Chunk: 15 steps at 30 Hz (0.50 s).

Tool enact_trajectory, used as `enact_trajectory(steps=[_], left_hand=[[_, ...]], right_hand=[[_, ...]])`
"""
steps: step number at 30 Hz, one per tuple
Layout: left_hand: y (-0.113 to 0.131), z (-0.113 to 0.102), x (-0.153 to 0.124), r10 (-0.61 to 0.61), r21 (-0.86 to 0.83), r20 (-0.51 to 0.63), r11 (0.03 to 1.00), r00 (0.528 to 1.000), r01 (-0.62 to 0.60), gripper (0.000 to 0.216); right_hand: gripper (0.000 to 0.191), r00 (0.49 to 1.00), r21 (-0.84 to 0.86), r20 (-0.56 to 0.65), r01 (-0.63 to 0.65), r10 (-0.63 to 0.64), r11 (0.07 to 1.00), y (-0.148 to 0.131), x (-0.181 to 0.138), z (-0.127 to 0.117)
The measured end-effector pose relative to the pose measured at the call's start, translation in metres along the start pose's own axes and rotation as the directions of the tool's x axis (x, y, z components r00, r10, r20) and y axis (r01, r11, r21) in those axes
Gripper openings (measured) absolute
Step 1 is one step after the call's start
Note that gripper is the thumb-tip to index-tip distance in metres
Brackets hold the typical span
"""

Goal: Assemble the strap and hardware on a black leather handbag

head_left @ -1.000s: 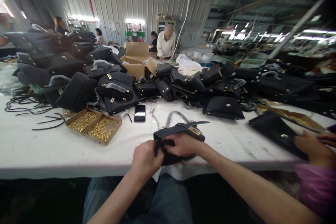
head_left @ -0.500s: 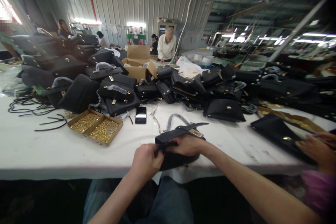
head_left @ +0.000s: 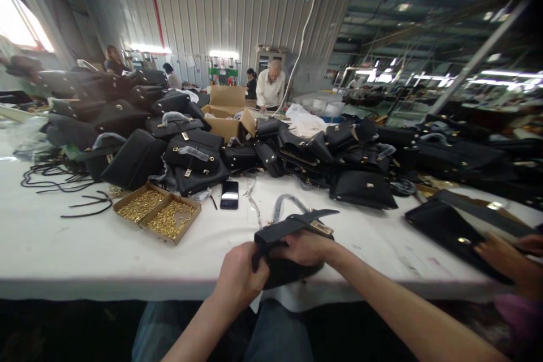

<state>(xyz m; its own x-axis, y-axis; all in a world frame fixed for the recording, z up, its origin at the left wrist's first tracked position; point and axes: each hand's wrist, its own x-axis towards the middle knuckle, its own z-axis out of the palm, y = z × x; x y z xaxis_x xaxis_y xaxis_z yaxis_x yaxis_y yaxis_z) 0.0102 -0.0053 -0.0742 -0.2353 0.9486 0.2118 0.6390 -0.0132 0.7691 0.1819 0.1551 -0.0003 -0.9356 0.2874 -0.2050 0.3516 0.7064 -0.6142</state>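
1. Hands meet at the near edge of the desk (head_left: 85, 249): the left hand (head_left: 240, 280) has its fingers curled tight on the left end of a black bag (head_left: 292, 246), and the right hand (head_left: 307, 246) lies over the top of the bag, fingers bent down on it.
2. Bag sits partly over the desk edge, just above the lap, with its strap (head_left: 311, 216) sticking up to the right and a gold clasp (head_left: 320, 228) beside the right hand.
3. Risk, as I judge it: with so little of the bag resting on the desk, a loosened grip could let it tip off into the lap.
4. Tray (head_left: 156, 212) of gold fittings and a phone (head_left: 229, 194) lie well apart, ahead and to the left.
5. Another person's hand (head_left: 503, 254) works a second bag (head_left: 445, 226) at the right; crossing elbows could jolt either piece.
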Motion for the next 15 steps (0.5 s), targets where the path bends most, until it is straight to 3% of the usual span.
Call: enact_trajectory(steps=[5,9,11,15], left_hand=[[-0.005,0.005,0.002,-0.033,-0.005,-0.100,0.999,0.994,0.033,0.008],[-0.004,0.008,0.004,-0.056,0.021,-0.169,0.998,0.984,0.060,0.006],[-0.004,0.010,0.008,-0.021,0.035,-0.187,0.999,0.982,0.028,0.007],[-0.001,0.007,0.023,0.065,0.033,-0.233,0.998,0.970,-0.059,0.009]], right_hand=[[0.036,0.996,-0.041,-0.029,-0.085,0.084,0.996,-0.003,0.003,0.002],[0.042,0.979,-0.049,-0.105,-0.183,0.178,0.982,0.015,0.003,0.014],[0.043,0.978,-0.037,-0.137,-0.164,0.158,0.986,0.026,0.006,0.014],[0.049,0.993,0.007,-0.090,-0.075,0.075,0.997,0.034,0.015,-0.005]])
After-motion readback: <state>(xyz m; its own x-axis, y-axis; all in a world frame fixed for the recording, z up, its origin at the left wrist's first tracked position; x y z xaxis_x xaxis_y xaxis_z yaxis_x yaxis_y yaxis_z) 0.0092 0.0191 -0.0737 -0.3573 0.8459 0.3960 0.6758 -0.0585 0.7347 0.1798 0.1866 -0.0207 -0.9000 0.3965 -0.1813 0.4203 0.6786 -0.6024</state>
